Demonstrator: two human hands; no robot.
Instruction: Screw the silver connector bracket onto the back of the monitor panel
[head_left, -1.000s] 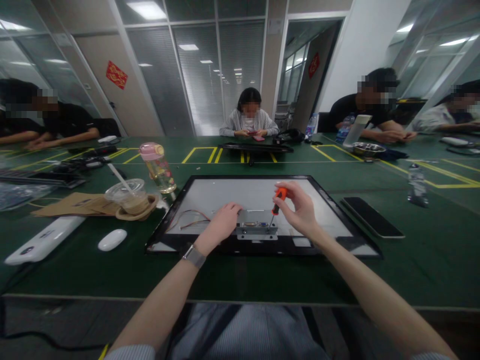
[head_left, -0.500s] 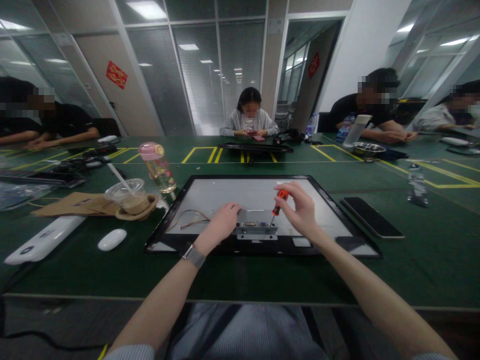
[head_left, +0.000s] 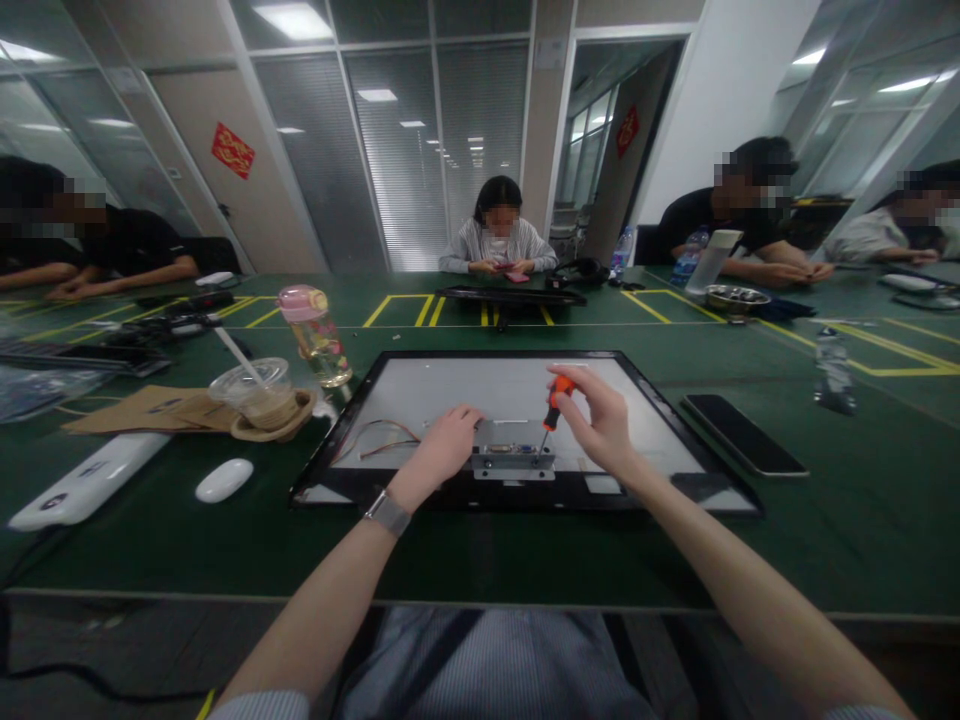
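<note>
In my right hand (head_left: 600, 415) is a small orange-and-black screwdriver (head_left: 558, 400), pinched by the handle. Its thin shaft slants down to the right part of a grey metal bracket (head_left: 514, 463) with connector sockets. My left hand (head_left: 448, 440) is closed at the bracket's left end, holding it; the thumb is hidden. Beneath both hands lies a flat display panel (head_left: 480, 375), pale with a black border. Thin coloured wires (head_left: 382, 437) run across the panel to the left of my left hand.
To the left are a white mouse (head_left: 224, 480), a white device (head_left: 94, 480), an iced drink cup (head_left: 259, 390) in a cardboard holder, and a pink-lidded bottle (head_left: 315, 335). A black phone (head_left: 742, 435) lies on the right. Several people sit around the green table (head_left: 480, 560).
The screwdriver's handle has shifted very slightly and tilts a little differently in my right hand. My left hand and the panel have stayed in place.
</note>
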